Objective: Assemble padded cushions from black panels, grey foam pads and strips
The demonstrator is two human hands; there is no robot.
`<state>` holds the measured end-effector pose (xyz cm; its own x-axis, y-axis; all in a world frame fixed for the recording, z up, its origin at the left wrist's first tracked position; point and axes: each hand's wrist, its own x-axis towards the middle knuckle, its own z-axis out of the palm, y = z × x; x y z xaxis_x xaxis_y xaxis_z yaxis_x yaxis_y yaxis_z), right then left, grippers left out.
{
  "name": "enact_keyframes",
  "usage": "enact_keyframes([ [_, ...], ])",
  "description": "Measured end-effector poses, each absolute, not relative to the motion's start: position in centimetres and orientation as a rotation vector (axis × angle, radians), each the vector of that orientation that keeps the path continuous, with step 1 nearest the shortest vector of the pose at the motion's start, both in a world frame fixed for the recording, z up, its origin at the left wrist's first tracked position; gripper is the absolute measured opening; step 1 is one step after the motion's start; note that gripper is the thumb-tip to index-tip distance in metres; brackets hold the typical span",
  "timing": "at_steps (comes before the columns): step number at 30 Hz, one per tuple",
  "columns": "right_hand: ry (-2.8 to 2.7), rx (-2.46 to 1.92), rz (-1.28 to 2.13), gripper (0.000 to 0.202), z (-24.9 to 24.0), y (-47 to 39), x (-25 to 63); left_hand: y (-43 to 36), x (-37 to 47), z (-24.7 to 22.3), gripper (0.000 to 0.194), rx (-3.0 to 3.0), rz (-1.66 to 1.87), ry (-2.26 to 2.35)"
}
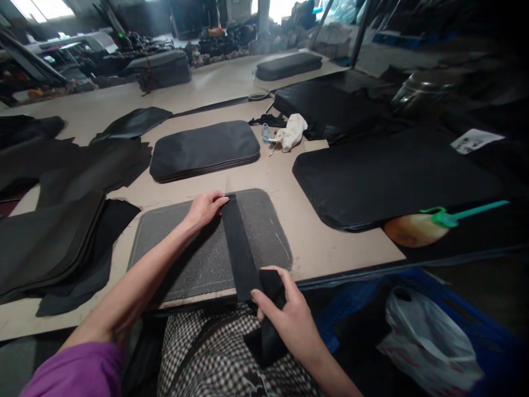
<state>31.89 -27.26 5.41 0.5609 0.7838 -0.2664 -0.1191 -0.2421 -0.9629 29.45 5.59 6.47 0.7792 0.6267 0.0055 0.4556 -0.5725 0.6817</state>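
A dark grey panel with rounded corners [188, 270] lies flat at the table's near edge. Across it runs a black strip [242, 248], from the panel's far edge toward me. At the strip's far end my left hand [205, 208] pinches it between thumb and fingers. My right hand [285, 306] grips the near end, just past the table edge, with a folded black piece under the fingers. More black material hangs below that hand, over my checked clothing [198, 353].
Stacks of dark panels stand behind [206, 149], at left [49, 237] and at right [392, 176]. A plastic bottle with a green spout [417, 229] lies at the right edge. A whitish cloth bundle [291, 132] sits mid-table. Below right, a plastic bag [430, 342] rests in a blue crate [471, 309].
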Motion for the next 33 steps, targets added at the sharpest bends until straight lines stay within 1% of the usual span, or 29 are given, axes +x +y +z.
enact_keyframes([
  [3, -0.632, -1.621, 0.860, 0.037, 5.7, -25.8, 32.5, 6.8, 30.9, 5.7, 0.025, 2.541, 0.330, 0.813],
  [7, -0.646, -1.626, 0.843, 0.039, 5.8, -24.7, 33.1, 7.2, 32.0, 5.0, 0.021, 2.727, 0.379, 0.877],
  [12, -0.629, -1.605, 0.881, 0.040, 5.4, -24.4, 33.2, 7.4, 32.4, 4.6, 0.019, 2.769, 0.296, 0.890],
  [22, -0.620, -1.600, 0.898, 0.037, 5.1, -23.9, 33.5, 7.9, 32.3, 4.4, 0.018, 2.772, 0.305, 0.873],
  [26, -0.637, -1.627, 0.856, 0.033, 4.8, -24.0, 33.5, 7.2, 32.3, 4.3, 0.016, 2.856, 0.404, 0.809],
  [28, -0.651, -1.640, 0.834, 0.032, 4.5, -24.1, 33.5, 6.9, 32.4, 4.2, 0.019, 2.976, 0.406, 0.693],
  [30, -0.658, -1.661, 0.828, 0.030, 4.4, -24.1, 33.4, 6.4, 32.3, 4.2, 0.026, 3.112, 0.344, 0.576],
  [33, -0.685, -1.725, 0.810, 0.030, 4.6, -24.0, 33.2, 5.6, 31.9, 4.5, 0.031, 3.226, 0.278, 0.532],
])
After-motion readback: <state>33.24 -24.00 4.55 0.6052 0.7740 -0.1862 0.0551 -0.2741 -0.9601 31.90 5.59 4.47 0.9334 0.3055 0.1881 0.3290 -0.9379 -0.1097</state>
